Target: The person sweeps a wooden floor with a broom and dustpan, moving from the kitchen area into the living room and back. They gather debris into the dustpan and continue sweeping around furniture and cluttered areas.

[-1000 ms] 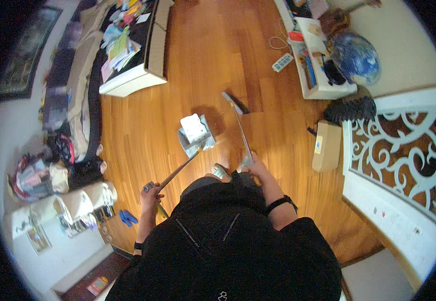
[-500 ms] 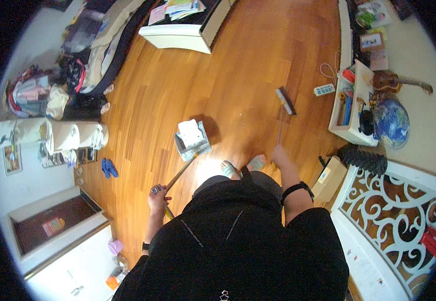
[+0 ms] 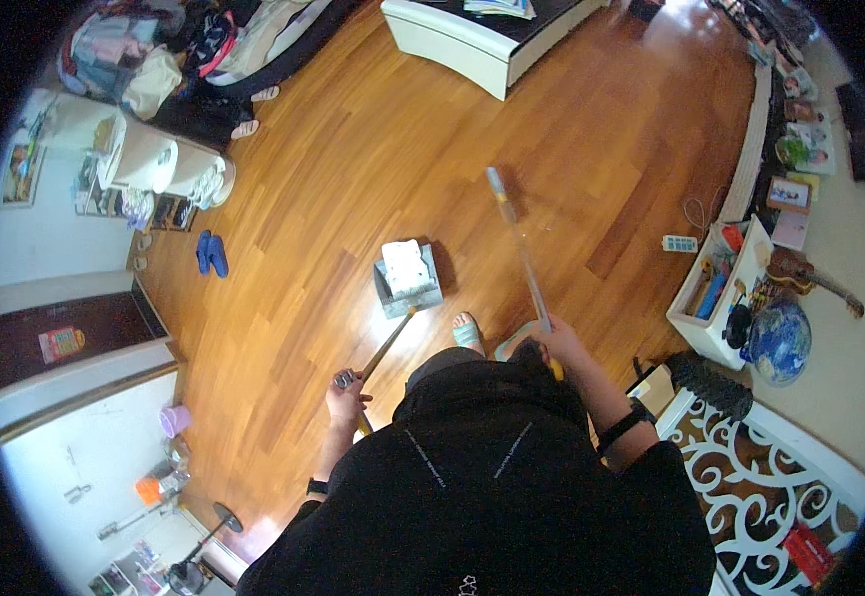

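My left hand (image 3: 348, 399) is closed round the long handle of a grey dustpan (image 3: 430, 297), which rests on the floor ahead of my feet. Inside the pan lies a crumpled-looking white thing (image 3: 405, 266), its kind unclear. On the other side, my right hand (image 3: 561, 348) grips a broom (image 3: 533, 283) by its pale handle, whose yellow end shows below the fist. The broom's narrow head (image 3: 501, 191) is out in front, right of the dustpan and farther away, blurred by motion.
Around me spreads a wooden floor (image 3: 323, 199). Blue slippers (image 3: 212, 254) lie at the left by a shoe shelf (image 3: 154, 169). A white table (image 3: 452, 42) stands ahead. To the right are a power strip (image 3: 680, 243), a white box of items (image 3: 715, 298) and a globe (image 3: 779, 343).
The broom head has swung left and a little forward, closer to in front of the dustpan. My view has turned, and my right foot has shifted. The dustpan stays in my left hand.
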Available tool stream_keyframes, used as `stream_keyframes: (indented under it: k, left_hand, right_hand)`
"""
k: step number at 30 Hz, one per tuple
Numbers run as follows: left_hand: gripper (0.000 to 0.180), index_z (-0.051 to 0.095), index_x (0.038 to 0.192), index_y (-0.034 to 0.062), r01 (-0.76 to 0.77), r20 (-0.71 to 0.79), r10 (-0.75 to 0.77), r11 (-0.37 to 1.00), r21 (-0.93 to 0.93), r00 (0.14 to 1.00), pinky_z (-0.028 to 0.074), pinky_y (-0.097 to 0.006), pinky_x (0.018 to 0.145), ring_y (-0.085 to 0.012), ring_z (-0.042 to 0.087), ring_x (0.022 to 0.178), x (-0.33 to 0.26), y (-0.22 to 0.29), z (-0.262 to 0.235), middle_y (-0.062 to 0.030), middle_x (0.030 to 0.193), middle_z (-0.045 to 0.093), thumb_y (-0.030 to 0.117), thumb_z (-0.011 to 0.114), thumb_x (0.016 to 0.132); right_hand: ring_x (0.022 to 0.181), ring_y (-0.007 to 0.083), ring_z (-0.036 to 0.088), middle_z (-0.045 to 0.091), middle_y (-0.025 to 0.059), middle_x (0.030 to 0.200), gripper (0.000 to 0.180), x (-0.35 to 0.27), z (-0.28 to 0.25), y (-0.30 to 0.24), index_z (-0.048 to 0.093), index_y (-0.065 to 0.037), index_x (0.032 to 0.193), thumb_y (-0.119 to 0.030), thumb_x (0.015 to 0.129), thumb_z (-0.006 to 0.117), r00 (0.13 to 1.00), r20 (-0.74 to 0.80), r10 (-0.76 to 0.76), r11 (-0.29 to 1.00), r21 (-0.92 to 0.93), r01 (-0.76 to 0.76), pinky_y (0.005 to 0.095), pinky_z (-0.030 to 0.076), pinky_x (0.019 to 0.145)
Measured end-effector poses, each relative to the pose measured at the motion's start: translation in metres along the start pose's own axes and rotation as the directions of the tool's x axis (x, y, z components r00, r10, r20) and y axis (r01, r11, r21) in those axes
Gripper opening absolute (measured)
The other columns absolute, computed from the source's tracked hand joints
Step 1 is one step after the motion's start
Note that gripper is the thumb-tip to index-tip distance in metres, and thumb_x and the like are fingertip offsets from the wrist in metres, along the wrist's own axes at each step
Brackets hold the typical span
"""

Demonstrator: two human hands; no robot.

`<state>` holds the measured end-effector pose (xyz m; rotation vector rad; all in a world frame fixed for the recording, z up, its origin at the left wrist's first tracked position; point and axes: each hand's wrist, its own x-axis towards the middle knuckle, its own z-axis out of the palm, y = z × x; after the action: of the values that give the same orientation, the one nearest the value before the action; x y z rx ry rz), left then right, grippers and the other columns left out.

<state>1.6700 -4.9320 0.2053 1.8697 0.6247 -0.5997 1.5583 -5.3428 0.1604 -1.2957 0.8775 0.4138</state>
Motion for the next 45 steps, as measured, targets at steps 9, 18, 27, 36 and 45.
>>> stream_keyframes:
  k: [9,18,27,36,45]
  left_hand:
    - [0.025,0.054,0.100,0.0040,0.076,-0.189,-0.117,0.974,-0.212,0.975,0.043,-0.026,0.037,-0.0200,0.059,0.048,-0.035,-0.049,0.007,-0.0082,0.092,0.063,0.007,0.059,0.076]
    - [0.026,0.053,0.102,0.0044,0.148,-0.378,-0.269,0.936,-0.319,0.886,0.040,-0.025,0.039,-0.0178,0.058,0.048,-0.088,-0.019,0.057,-0.0083,0.090,0.061,0.007,0.057,0.077]
    - [0.023,0.057,0.096,0.0040,0.118,-0.532,-0.375,0.883,-0.454,0.759,0.040,-0.024,0.037,-0.0172,0.056,0.046,-0.117,0.043,0.121,-0.0071,0.081,0.062,0.006,0.057,0.073]
    - [0.020,0.054,0.095,0.0047,0.101,-0.509,-0.377,0.866,-0.490,0.774,0.041,-0.024,0.038,-0.0164,0.055,0.047,-0.158,0.049,0.133,-0.0068,0.083,0.062,0.008,0.058,0.075]
    - [0.020,0.056,0.095,0.0063,0.141,-0.432,-0.423,0.825,-0.548,0.796,0.040,-0.025,0.039,-0.0177,0.057,0.049,-0.163,0.022,0.101,-0.0063,0.084,0.064,0.013,0.064,0.077]
  right_hand:
    - [0.039,0.0168,0.048,0.050,0.0054,0.050,0.020,0.134,0.122,-0.055,0.053,-0.005,0.061,-0.015,0.078,0.056,0.817,0.561,0.129,0.944,0.183,-0.274,0.0291,0.036,0.037]
    - [0.038,0.0127,0.045,0.048,0.0010,0.050,0.014,0.234,0.030,-0.079,0.049,-0.011,0.067,-0.015,0.077,0.058,0.825,0.487,0.288,0.828,0.306,-0.470,0.0263,0.038,0.033]
    - [0.041,0.0075,0.044,0.049,-0.0009,0.059,0.010,0.167,-0.260,-0.126,0.045,-0.014,0.086,-0.016,0.084,0.055,0.880,0.249,0.405,0.672,0.572,-0.471,0.0208,0.034,0.032]
    - [0.043,0.0094,0.043,0.047,-0.0003,0.059,0.012,0.061,-0.195,-0.183,0.048,-0.014,0.085,-0.007,0.080,0.057,0.944,0.255,0.210,0.932,0.241,-0.272,0.0236,0.035,0.035]
    - [0.040,0.0110,0.046,0.050,0.0032,0.058,0.012,0.144,-0.017,-0.156,0.047,-0.009,0.075,-0.014,0.080,0.056,0.760,0.589,0.274,0.940,0.004,-0.342,0.0257,0.036,0.034]
